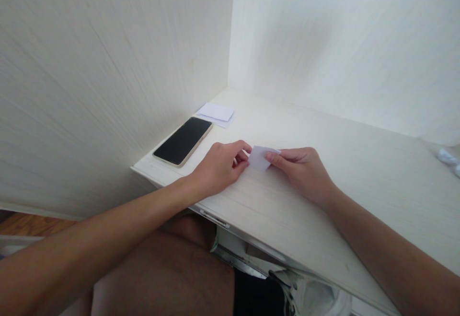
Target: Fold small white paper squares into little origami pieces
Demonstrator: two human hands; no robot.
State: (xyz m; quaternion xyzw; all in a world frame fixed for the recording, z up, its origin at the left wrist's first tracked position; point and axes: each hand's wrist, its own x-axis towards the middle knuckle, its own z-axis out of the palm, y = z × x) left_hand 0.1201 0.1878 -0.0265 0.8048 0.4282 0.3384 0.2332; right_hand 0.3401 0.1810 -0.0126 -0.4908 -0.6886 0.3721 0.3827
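A small white piece of paper (259,157) sits just above the pale wooden desk (359,177), held from both sides. My left hand (219,166) pinches its left edge with curled fingers. My right hand (304,169) grips its right edge between thumb and fingers. Both hands rest on the desk near its front edge.
A black-screened phone (183,141) lies face up at the desk's left edge, by the wall. Behind it lie a few white paper slips (216,113). A crumpled white thing (449,158) sits at far right. Walls close the left and back. My legs are under the desk.
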